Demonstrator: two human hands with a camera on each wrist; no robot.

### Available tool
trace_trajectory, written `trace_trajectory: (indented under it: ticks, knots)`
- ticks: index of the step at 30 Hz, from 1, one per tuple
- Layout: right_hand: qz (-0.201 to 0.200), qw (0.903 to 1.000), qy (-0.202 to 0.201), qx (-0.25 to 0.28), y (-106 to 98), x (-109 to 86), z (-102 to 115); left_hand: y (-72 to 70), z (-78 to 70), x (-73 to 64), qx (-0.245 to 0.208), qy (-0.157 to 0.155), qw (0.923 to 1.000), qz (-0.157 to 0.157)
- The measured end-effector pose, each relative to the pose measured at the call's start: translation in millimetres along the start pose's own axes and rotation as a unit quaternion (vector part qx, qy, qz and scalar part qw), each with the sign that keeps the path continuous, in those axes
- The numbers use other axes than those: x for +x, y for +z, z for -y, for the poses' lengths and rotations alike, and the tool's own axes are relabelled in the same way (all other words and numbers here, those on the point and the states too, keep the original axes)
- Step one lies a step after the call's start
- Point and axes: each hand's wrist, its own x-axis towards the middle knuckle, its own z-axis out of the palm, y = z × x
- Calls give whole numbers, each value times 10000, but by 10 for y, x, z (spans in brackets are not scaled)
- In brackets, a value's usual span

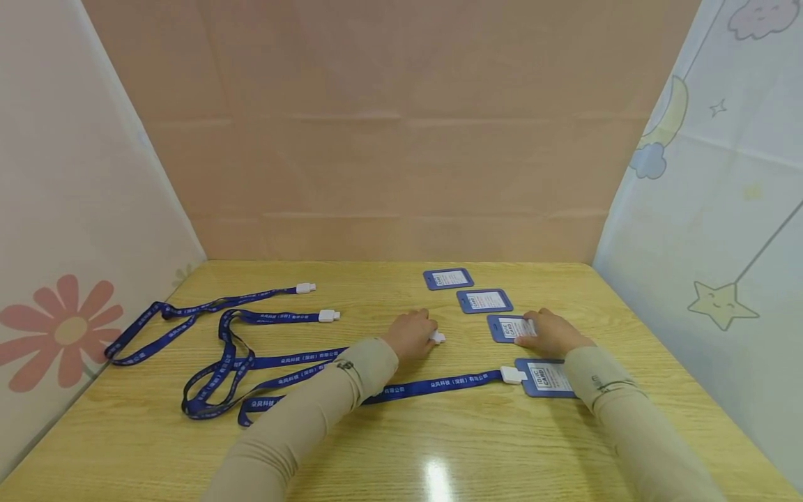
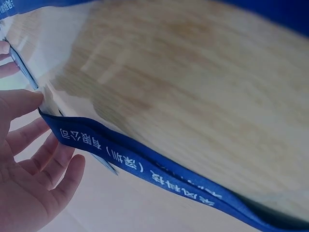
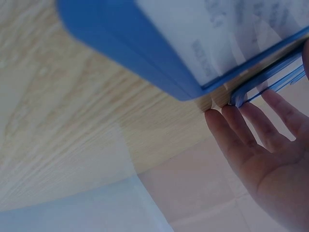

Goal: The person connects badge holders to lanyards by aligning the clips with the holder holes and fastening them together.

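Note:
My left hand [image 1: 410, 336] pinches the white plastic clip [image 1: 438, 337] of a blue lanyard between thumb and fingers. In the left wrist view that lanyard's printed strap [image 2: 140, 162] trails away from the fingers. To its right, my right hand [image 1: 547, 333] grips the right end of a blue ID card holder [image 1: 504, 329], thumb on the near edge. The holder's slotted left end points toward the clip, a gap between them. Nearer me, another card holder [image 1: 546, 378] has a lanyard's white clip [image 1: 513, 376] at its left end; my right sleeve covers part of it.
Two more blue card holders, one far [image 1: 448, 279] and one nearer [image 1: 484, 300], lie behind the right hand. On the left are two lanyards with white clips, a far one [image 1: 305, 287] and a nearer one [image 1: 329, 316]. Patterned side walls and a brown back panel enclose the wooden table [image 1: 502, 446].

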Motion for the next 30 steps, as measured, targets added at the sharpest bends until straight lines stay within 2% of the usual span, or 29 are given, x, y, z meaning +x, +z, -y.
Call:
trace_trajectory:
  ticks: [19,30]
  knots:
    - [-118,9999,-75,-6,17,-10,5,-36,-62,72,57,112,9998,162]
    - [-98,9999,54,13,3,-20,33,-33,-86,95,152,166,9997,95]
